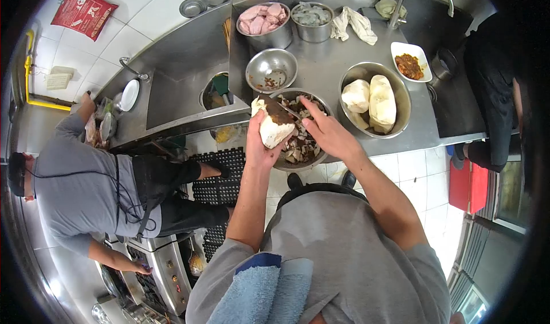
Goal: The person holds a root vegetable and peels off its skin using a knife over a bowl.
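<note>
While the left hand [262, 136] grips a root [275, 132], the right hand [325, 128] holds a knife [291, 113] against it

Above the left side of the scrap bowl [314, 164], the root is held up, brown skin on top and white flesh below. Left fingers wrap its outer side; right fingers are closed on the knife, its handle hidden. Peelings [303, 150] lie in the scrap bowl. Just right of it stands a steel bowl [405, 105] with pale roots [382, 103]; just beyond it, a small bowl [274, 64]. Farther beyond it are a pot [270, 43] of pink meat [262, 19] and a cloth [360, 26]; beyond and right, a dish [396, 51] of stew [409, 66]. Well left of it is a co-worker [94, 186].
</note>
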Tool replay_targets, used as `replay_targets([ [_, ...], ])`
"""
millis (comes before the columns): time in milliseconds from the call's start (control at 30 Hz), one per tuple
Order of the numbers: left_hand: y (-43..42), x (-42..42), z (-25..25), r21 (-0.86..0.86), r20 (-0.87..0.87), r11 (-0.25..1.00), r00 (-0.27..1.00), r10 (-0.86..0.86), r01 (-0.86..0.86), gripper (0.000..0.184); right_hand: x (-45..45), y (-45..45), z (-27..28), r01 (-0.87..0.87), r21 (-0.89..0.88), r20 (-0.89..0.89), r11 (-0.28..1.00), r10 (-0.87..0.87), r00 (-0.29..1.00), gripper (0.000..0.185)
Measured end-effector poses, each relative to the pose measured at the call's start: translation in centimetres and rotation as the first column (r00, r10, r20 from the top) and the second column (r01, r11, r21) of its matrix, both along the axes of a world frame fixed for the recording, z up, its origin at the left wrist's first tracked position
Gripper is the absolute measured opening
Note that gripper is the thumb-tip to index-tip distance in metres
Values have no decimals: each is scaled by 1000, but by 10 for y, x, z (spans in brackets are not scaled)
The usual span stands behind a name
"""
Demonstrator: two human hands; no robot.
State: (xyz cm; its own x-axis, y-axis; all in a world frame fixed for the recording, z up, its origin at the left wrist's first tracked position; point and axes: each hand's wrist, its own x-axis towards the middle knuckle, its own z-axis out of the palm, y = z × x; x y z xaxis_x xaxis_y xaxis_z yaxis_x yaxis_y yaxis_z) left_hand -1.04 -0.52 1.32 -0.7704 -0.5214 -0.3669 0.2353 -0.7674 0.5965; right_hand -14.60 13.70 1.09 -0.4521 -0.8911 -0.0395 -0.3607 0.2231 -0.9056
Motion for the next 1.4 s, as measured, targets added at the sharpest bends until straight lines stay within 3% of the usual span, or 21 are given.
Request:
replay_targets([
  [100, -2, -4, -6, -46, -2, 998, 999, 45, -45, 41, 9, 4, 2, -57, -217, -95, 974, 38, 995, 51],
  [300, 1, -8, -11, -80, -45, 996, 998, 43, -46, 36, 20, 14, 12, -95, -122, -151, 988, 76, 986, 46],
  [433, 10, -10, -15, -137, 16, 980, 989, 150, -147, 36, 23, 17, 23, -73, -46, -172, 996, 65, 983, 44],
  [600, 18, -12, -25, -102, 132, 981, 975, 180, -168, 38, 29, 7, 14, 14, -58, -124, 998, -21, 992, 38],
  [733, 14, -12, -32, -136, 128, 974, 972, 199, -181, 36, 28, -9, 9, 62, -67, -44, 996, -65, 997, 33],
  [833, 12, -11, -36, -151, 133, 961, 959, 251, -230, 36, 25, -19, -4, 123, -95, 197, 988, -102, 975, 31],
  [867, 13, -10, -38, -153, 90, 962, 966, 242, -227, 37, 19, -15, -10, 124, -76, 412, 989, -82, 907, 31],
  [933, 19, -10, -31, -157, 6, 961, 973, 229, -226, 37, 7, -5, -1, 170, -1, 769, 985, -108, 630, 31],
  [1000, 17, -7, -21, -111, -12, 977, 983, 184, -184, 37, 2, 2, 5, 151, -20, 719, 988, -91, 689, 31],
  [1067, 13, -6, -6, -38, 17, 985, 985, 170, -169, 36, 3, 4, -13, 113, -159, 356, 981, -50, 933, 36],
  [1133, 8, -6, 1, -37, -13, 989, 989, 144, -145, 36, 8, 1, -15, 25, -281, -75, 959, -47, 996, 42],
  [1167, 8, -7, 2, -38, 0, 988, 989, 148, -148, 36, 9, 7, -15, -18, -204, 1, 979, 19, 1000, 46],
  [1400, 6, -9, -8, -86, -26, 990, 993, 111, -113, 37, 12, 16, 14, -67, -55, -49, 996, 65, 997, 43],
])
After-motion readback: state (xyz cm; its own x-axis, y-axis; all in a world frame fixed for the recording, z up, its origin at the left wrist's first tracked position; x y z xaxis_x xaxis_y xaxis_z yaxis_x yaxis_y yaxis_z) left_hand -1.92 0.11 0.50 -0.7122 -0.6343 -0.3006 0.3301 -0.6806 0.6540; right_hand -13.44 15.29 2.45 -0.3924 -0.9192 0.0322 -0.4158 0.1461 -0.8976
